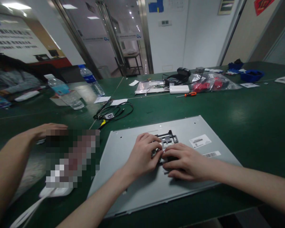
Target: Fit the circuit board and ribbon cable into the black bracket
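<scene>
A grey metal panel [137,186] lies flat on the green table [239,107] before me, with white barcode labels at its right. At its middle sits a small black bracket part [167,139]. My left hand [142,155] has its fingers curled onto the left side of that part. My right hand [186,160] meets it from the right, fingers bent and pressed on the same part. The lower half of the part is hidden under both hands.
Another person's arm [19,145] reaches in at the left. Two water bottles [64,91], a black cable bundle [114,112], an orange-handled screwdriver [188,94], a plastic bag with red items [213,82] and a blue tray [251,76] lie farther back.
</scene>
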`<state>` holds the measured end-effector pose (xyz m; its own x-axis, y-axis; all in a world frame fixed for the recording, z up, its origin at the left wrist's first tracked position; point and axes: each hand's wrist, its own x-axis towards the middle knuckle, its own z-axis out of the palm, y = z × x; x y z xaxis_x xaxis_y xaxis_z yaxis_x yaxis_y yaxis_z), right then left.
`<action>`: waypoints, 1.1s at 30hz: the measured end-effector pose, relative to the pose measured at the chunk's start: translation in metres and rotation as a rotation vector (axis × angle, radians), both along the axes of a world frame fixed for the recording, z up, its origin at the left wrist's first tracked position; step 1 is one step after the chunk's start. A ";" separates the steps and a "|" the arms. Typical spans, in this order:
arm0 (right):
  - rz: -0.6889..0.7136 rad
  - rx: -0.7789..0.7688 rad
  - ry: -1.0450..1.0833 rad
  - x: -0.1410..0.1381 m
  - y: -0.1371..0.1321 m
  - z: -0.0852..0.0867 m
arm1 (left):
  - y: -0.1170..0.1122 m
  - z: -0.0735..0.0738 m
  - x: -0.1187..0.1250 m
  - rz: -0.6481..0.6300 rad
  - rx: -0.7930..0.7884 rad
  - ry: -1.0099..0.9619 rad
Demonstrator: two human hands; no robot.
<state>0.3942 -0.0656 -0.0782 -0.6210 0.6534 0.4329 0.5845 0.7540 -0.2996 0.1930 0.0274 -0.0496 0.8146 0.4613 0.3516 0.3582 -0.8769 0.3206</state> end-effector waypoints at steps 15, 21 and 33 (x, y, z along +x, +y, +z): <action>-0.004 0.008 0.002 0.000 0.000 0.001 | 0.003 -0.003 0.000 0.017 0.007 0.047; -0.001 0.064 -0.031 0.000 0.000 0.000 | 0.001 -0.001 0.001 0.044 0.001 0.043; -0.018 0.160 -0.101 -0.004 -0.001 0.002 | 0.002 -0.009 0.004 0.193 -0.053 0.012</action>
